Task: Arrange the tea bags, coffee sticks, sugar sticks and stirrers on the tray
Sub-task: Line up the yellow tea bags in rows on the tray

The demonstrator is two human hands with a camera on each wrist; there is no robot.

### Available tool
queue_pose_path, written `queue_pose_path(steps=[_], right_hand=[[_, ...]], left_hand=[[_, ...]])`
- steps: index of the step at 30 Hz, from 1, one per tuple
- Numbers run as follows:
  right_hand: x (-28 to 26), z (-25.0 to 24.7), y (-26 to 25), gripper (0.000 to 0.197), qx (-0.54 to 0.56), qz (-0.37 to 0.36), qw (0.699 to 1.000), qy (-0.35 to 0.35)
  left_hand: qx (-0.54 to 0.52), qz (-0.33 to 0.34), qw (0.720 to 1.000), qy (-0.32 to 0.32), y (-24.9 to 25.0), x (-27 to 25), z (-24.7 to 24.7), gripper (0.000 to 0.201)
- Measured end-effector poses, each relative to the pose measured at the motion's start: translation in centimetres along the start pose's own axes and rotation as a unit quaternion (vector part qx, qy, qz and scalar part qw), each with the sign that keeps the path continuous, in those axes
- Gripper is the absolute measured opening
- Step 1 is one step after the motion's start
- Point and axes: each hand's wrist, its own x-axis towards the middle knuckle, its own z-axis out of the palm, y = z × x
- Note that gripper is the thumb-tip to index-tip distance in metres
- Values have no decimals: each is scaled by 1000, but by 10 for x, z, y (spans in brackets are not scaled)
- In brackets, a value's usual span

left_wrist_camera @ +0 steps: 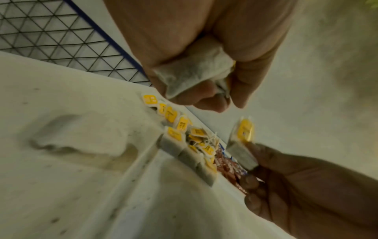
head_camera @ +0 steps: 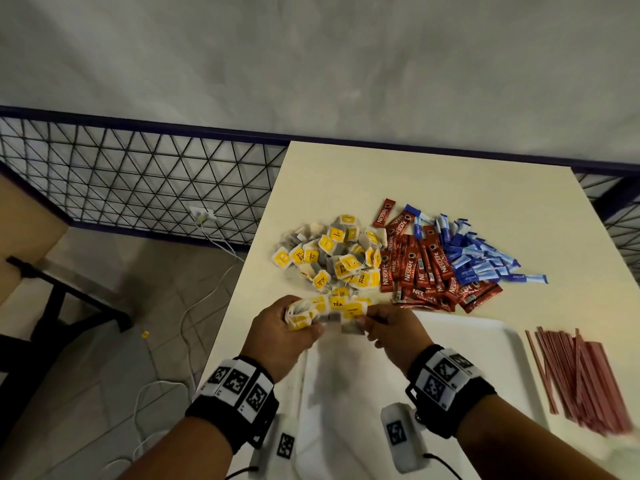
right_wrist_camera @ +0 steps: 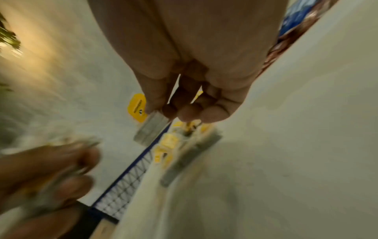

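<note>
The left hand [head_camera: 280, 332] has its fingers [left_wrist_camera: 206, 97] curled round a bunch of tea bags [head_camera: 300, 315]. The right hand [head_camera: 393, 329] pinches one tea bag [left_wrist_camera: 242, 143] between thumb and fingertips, just beside it. Both hover over the far edge of the tray [head_camera: 485, 344]. At twelve o'clock on the worktop [head_camera: 433, 174] lies the tea pile [head_camera: 332, 258], coffee sticks [head_camera: 426, 268] and sugar sticks [head_camera: 481, 254] toward one o'clock. Stirrers [head_camera: 581, 375] lie at three.

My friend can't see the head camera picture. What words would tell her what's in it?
Two hands hold tea bags above a white tray: the left hand grips a bunch, the right hand pinches one. Behind them on the cream table lie piles of yellow-tagged tea bags, red Nescafe coffee sticks and blue sugar sticks, with red stirrers at right.
</note>
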Motion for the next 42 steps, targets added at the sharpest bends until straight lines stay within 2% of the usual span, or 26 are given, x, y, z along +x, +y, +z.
queue_pose_path(steps=[3, 6, 9, 22, 25, 27, 29, 31, 35, 37, 39, 42], right_hand=[[16, -7, 25, 18, -63, 52, 996, 42], [25, -9, 35, 12, -92, 72, 991, 61], [29, -8, 31, 10, -142, 63, 985, 74], [28, 1, 25, 19, -172, 106, 972, 118], [25, -1, 24, 16, -199, 31, 971, 133], [20, 0, 23, 10, -251, -41, 962, 102], [19, 1, 23, 20, -290, -80, 952, 60], [24, 2, 25, 26, -317, -96, 943, 44], [30, 3, 24, 31, -352, -78, 933, 20], [25, 5, 13, 30, -319, -105, 941, 49], [17, 9, -5, 28, -269, -167, 947, 55], [2, 19, -41, 20, -185, -230, 955, -25]], left_hand=[[-7, -43, 999, 5, -13, -3, -6, 19], [-8, -64, 998, 5, -22, -5, -12, 21], [12, -67, 998, -1, -26, -6, -18, 19], [24, -67, 997, -7, -31, -9, -22, 18], [17, -68, 998, -8, -33, -10, -22, 17], [9, -73, 997, -5, -34, -11, -22, 18], [1, -78, 997, -4, -33, -12, -22, 19], [-2, -79, 997, -6, -32, -13, -20, 20], [-20, -78, 997, -20, -23, -14, -16, 17], [-82, -100, 991, -32, -18, -16, -14, 21], [-198, -147, 968, -35, -15, -15, -11, 21], [-316, -172, 931, -53, -9, -16, -7, 22]])
